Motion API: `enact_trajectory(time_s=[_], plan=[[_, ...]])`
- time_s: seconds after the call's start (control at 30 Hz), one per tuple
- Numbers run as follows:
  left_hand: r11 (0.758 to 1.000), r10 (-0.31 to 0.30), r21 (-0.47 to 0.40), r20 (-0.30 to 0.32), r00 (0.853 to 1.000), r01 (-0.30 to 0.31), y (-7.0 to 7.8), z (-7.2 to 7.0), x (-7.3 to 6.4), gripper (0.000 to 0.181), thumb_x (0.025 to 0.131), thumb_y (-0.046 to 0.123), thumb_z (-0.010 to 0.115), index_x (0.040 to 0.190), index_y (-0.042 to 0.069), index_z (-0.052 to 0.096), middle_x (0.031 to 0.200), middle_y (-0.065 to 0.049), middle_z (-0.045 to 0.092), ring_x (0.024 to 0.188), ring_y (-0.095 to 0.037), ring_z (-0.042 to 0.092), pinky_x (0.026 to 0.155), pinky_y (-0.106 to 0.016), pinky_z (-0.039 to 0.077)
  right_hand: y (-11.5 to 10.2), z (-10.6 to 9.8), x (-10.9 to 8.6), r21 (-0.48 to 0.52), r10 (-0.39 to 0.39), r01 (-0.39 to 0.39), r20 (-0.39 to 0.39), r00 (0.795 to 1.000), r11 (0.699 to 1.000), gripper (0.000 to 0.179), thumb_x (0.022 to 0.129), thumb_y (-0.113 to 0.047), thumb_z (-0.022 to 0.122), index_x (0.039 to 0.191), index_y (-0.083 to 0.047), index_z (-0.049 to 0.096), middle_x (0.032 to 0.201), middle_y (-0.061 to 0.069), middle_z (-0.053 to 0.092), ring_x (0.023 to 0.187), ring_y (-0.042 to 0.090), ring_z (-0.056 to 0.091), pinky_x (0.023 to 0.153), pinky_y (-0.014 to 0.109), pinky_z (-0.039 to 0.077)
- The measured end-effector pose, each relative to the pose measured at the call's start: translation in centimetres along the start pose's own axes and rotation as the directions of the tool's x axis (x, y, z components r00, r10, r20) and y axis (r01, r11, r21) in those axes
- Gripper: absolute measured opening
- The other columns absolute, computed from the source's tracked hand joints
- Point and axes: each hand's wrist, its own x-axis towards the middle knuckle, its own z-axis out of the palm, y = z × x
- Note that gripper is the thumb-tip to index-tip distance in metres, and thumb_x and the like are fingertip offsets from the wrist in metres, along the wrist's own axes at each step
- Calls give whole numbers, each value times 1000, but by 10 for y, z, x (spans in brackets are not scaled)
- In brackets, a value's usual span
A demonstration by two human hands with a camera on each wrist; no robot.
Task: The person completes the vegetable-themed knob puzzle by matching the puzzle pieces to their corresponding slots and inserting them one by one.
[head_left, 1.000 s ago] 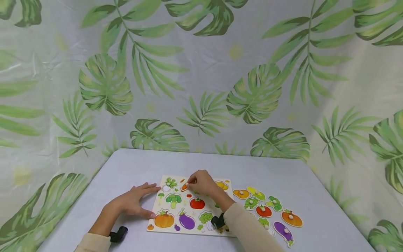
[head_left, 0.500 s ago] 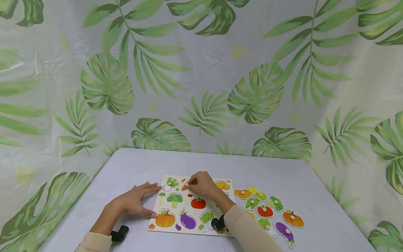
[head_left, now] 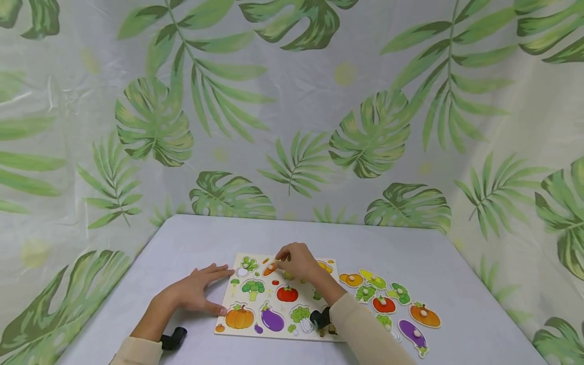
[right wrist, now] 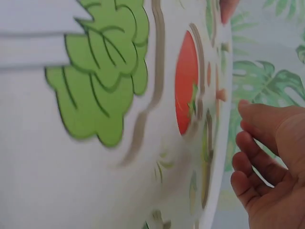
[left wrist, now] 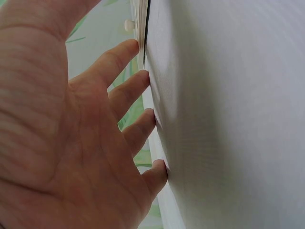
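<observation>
A carrot puzzle piece [head_left: 270,268] lies in the upper part of the wooden vegetable puzzle board [head_left: 269,332], its small knob showing. Just off that knob is my right hand [head_left: 297,260], fingers loosely bent and holding nothing. In the right wrist view the right hand [right wrist: 274,152] has its fingertips a short gap from a knob [right wrist: 221,95] on the board. My left hand [head_left: 196,289] spreads along the board's left edge, thumb near the printed pumpkin. The left wrist view has the left hand [left wrist: 95,124] with fingertips on the table, the index finger at the board's edge [left wrist: 142,28].
Right of the board lie several loose knobbed pieces, among them an eggplant [head_left: 413,336], a pumpkin [head_left: 426,317], a tomato [head_left: 385,305] and a yellow piece [head_left: 371,278]. A radish piece [head_left: 247,266] with a knob sits at the board's upper left. A leaf-patterned curtain [head_left: 292,126] hangs behind the table.
My right hand has let go of the carrot piece's knob and moved slightly up and right, so more of the carrot shows. The left hand has stayed in place.
</observation>
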Motion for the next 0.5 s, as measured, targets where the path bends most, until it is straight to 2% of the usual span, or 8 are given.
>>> enact_trajectory(time_s=[0.33,0.5], plan=[[1000,-6,-12,8,1000,6,1,0,-1,101,71,64,84,155,24,47,167,-9,36,156,-46,21,121,-77,6,8,-18,-11,1,16,-16,-26,1000,1000,12,93,-24,77,101,-14,80,90,-3,68,80,14,52,70,27,46],[1000,-3,-12,9,1000,3,2,1,0,102,70,64,84,156,23,47,167,-10,36,156,-46,22,121,-77,7,12,-27,-18,-1,-9,9,-61,998,1000,8,93,-20,78,97,-14,79,90,-2,69,81,15,52,73,29,46]])
